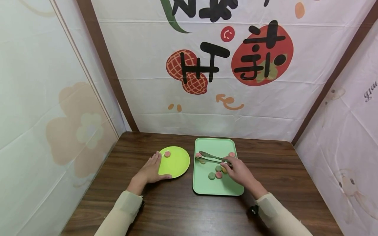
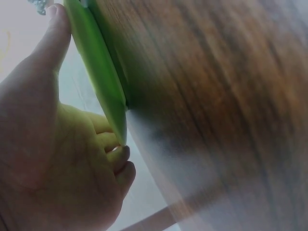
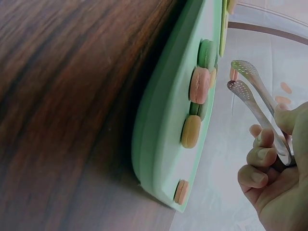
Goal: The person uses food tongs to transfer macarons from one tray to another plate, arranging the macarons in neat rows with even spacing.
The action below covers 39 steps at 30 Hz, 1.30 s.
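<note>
My right hand holds metal tongs with perforated tips, reaching over the light green tray. Between the tong tips, at the tray's left side, is a pink macaron. Just below it a yellow macaron shows partly. Nearer the hand lie green macarons, another pink macaron and a yellow one. My left hand rests against the left rim of a yellow-green plate, fingers extended and thumb spread along its near edge. One pink macaron lies on the plate.
A further pink macaron sits near the tray's right rim. Tray and plate stand side by side on a dark wooden table. Printed white cloth walls enclose the table at the back and sides.
</note>
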Available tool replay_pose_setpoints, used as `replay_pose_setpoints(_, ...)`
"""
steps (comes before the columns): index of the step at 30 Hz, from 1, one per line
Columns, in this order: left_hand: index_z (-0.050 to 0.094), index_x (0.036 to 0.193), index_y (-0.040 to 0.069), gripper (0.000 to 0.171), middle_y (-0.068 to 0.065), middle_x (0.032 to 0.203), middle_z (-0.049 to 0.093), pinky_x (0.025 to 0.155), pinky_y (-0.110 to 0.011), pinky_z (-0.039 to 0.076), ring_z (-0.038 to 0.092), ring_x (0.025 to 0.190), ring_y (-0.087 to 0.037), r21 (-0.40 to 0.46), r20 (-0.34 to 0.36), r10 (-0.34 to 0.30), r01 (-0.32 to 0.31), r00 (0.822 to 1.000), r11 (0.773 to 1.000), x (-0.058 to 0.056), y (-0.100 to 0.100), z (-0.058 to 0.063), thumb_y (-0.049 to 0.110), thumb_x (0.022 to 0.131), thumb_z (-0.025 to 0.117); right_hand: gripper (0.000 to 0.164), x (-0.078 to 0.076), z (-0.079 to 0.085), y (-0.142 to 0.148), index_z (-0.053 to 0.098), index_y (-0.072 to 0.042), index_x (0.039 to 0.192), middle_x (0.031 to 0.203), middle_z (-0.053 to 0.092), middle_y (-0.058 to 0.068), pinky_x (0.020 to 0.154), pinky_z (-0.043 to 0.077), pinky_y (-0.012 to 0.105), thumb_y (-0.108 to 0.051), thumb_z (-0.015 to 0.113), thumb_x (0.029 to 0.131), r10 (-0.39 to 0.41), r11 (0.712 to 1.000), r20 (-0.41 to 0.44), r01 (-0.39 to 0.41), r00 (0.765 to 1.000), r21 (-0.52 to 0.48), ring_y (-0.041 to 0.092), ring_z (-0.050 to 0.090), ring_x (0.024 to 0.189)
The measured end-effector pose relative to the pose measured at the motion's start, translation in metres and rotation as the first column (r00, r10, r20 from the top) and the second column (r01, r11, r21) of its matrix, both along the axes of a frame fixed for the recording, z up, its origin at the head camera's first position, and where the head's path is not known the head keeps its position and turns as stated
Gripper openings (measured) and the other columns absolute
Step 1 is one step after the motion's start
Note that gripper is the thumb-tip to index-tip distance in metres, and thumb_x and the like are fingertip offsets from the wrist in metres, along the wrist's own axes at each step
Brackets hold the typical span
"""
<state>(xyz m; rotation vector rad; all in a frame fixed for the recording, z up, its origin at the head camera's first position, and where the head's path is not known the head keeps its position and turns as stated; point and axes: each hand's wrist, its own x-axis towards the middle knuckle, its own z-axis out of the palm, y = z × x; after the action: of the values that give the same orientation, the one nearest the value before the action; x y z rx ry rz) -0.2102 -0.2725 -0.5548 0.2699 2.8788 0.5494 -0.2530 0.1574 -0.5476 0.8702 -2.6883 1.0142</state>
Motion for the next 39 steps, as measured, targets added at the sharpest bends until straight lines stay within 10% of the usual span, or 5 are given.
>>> replay_pose_setpoints(39, 0.01, 0.166, -0.013, 0.131, -0.034, 0.175, 0.003, 0.134, -0.057, 0.015, 0.009, 0.163, -0.048, -0.001, 0.024, 0.012, -0.012, 1.0, 1.0, 0.0, 0.001, 0.001, 0.071, 0.089, 0.075, 0.017, -0.013, 0.0, -0.051, 0.073, -0.014, 0.117, 0.103, 0.076, 0.01, 0.078, 0.059, 0.04, -0.027, 0.064, 0.111, 0.099, 0.995, 0.147, -0.096, 0.984, -0.028, 0.013, 0.07, 0.089)
